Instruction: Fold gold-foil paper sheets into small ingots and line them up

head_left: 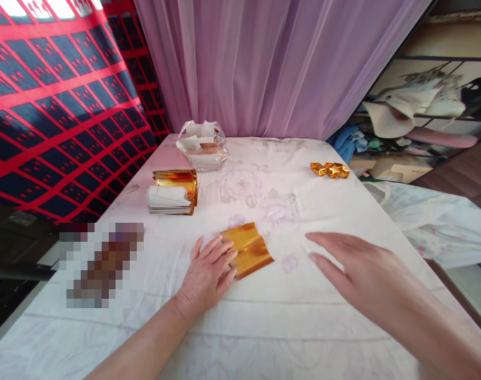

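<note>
A sheet of gold foil paper [248, 248] is laid near the middle of the bed [304, 327], on a white floral sheet, slightly curled and creased along its length. The left hand [207, 274] is pressed flat on the bed with its fingers [220, 258] spread and resting on the left edge of the gold foil paper; nothing is gripped. The right hand [355, 264] is held just above the bed to the right of the paper, fingers extended and open, apart from it. The paper is judged very light, thin and flexible, easily creased or torn, with a slick metallic face likely to slide on the cloth. It is best pinned at one edge and lifted at a free corner or the raised right edge. Far left, a stack of folded paper [169, 200] with a gold roll [177, 178] on it is seen, beyond that a plastic bag [203, 148]. Far right, folded gold pieces [329, 169] are lying together. A blurred patch is seen near left.
</note>
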The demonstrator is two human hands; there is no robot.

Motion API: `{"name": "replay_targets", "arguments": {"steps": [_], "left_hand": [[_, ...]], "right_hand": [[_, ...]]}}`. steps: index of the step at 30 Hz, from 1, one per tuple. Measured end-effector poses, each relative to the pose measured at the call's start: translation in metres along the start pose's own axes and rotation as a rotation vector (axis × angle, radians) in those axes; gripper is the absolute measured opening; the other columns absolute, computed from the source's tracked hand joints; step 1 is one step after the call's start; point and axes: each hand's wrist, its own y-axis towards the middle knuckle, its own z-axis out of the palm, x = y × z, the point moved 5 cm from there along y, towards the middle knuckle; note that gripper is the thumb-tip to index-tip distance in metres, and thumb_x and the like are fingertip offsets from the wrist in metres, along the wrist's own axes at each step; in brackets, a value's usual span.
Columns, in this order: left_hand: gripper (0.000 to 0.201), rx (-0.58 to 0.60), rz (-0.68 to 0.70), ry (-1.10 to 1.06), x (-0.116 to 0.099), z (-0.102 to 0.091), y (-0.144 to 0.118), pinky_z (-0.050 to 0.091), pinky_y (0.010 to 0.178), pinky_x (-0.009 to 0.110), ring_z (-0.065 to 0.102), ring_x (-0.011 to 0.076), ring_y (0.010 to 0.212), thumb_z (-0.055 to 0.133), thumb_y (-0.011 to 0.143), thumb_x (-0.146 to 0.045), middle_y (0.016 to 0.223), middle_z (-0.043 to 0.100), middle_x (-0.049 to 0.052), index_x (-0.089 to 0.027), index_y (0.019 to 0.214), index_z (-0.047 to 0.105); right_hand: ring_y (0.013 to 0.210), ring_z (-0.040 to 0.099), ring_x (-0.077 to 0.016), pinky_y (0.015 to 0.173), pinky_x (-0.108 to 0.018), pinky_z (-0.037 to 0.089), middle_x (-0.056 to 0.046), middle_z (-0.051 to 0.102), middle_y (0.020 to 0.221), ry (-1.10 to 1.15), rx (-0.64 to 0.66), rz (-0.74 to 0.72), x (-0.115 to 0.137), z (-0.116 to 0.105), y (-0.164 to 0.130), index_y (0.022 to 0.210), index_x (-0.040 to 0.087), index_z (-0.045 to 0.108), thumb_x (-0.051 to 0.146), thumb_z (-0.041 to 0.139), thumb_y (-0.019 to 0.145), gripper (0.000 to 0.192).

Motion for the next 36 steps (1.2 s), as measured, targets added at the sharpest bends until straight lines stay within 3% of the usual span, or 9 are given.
{"name": "replay_targets", "arguments": {"steps": [4, 11, 14, 17, 22, 28, 36], "left_hand": [[0.037, 0.023, 0.056, 0.01, -0.006, -0.001, 0.001, 0.016, 0.12, 0.057, 0.048, 0.0288, 0.133, 0.059, 0.091, -0.04, 0.13, 0.066, 0.007, -0.025, 0.123, 0.064], [0.038, 0.059, 0.117, 0.037, -0.009, 0.001, 0.002, 0.015, 0.121, 0.056, 0.053, 0.0289, 0.129, 0.062, 0.089, -0.047, 0.126, 0.068, 0.007, -0.024, 0.12, 0.067], [0.047, 0.068, 0.135, 0.043, -0.007, 0.003, 0.002, 0.015, 0.12, 0.057, 0.053, 0.0297, 0.128, 0.062, 0.087, -0.055, 0.129, 0.067, 0.008, -0.024, 0.122, 0.066], [0.049, 0.065, 0.123, 0.059, -0.005, 0.005, 0.003, 0.015, 0.12, 0.057, 0.053, 0.0295, 0.128, 0.062, 0.086, -0.055, 0.128, 0.067, 0.008, -0.023, 0.123, 0.065], [0.034, 0.049, 0.137, 0.113, -0.008, 0.004, 0.003, 0.018, 0.119, 0.057, 0.056, 0.0278, 0.125, 0.055, 0.094, -0.046, 0.125, 0.069, 0.006, -0.025, 0.117, 0.068], [0.029, 0.05, 0.14, 0.153, -0.015, 0.003, -0.003, 0.025, 0.114, 0.058, 0.057, 0.0263, 0.124, 0.045, 0.1, -0.036, 0.122, 0.071, 0.003, -0.028, 0.112, 0.071], [0.03, 0.087, 0.135, 0.135, -0.02, 0.001, 0.001, 0.023, 0.116, 0.056, 0.057, 0.0252, 0.125, 0.043, 0.1, -0.034, 0.126, 0.069, 0.003, -0.03, 0.113, 0.071]], "right_hand": [[0.087, 0.069, -0.0209, 0.078, -0.036, 0.058, -0.004, 0.074, 0.097, -0.082, 0.165, -0.015, -0.013, 0.034, 0.004, 0.097, 0.025, 0.073, 0.009, 0.049, 0.085, 0.032], [0.127, 0.052, -0.0249, 0.106, -0.047, 0.046, -0.009, 0.06, 0.135, 0.027, 0.25, -0.166, -0.001, 0.09, -0.02, 0.114, 0.02, 0.068, 0.004, 0.052, 0.068, 0.051], [0.128, 0.052, -0.0245, 0.106, -0.047, 0.046, -0.008, 0.062, 0.133, -0.003, 0.224, -0.184, -0.006, 0.101, -0.025, 0.111, 0.021, 0.069, 0.004, 0.054, 0.074, 0.043], [0.117, 0.06, -0.0229, 0.099, -0.044, 0.051, -0.008, 0.068, 0.122, -0.055, 0.133, -0.24, -0.011, 0.107, -0.025, 0.103, 0.021, 0.072, 0.01, 0.055, 0.087, 0.027], [0.109, 0.064, -0.0228, 0.095, -0.043, 0.053, -0.007, 0.073, 0.107, -0.057, 0.03, -0.301, 0.001, 0.107, -0.024, 0.094, 0.021, 0.073, 0.013, 0.056, 0.091, 0.019], [0.111, 0.063, -0.0233, 0.097, -0.044, 0.051, -0.006, 0.073, 0.107, -0.046, 0.024, -0.328, 0.02, 0.103, -0.035, 0.089, 0.023, 0.073, 0.017, 0.055, 0.092, 0.019], [0.109, 0.065, -0.0229, 0.102, -0.044, 0.049, -0.008, 0.073, 0.111, -0.037, 0.063, -0.286, 0.018, 0.106, -0.042, 0.097, 0.021, 0.072, 0.019, 0.054, 0.091, 0.018]]}}
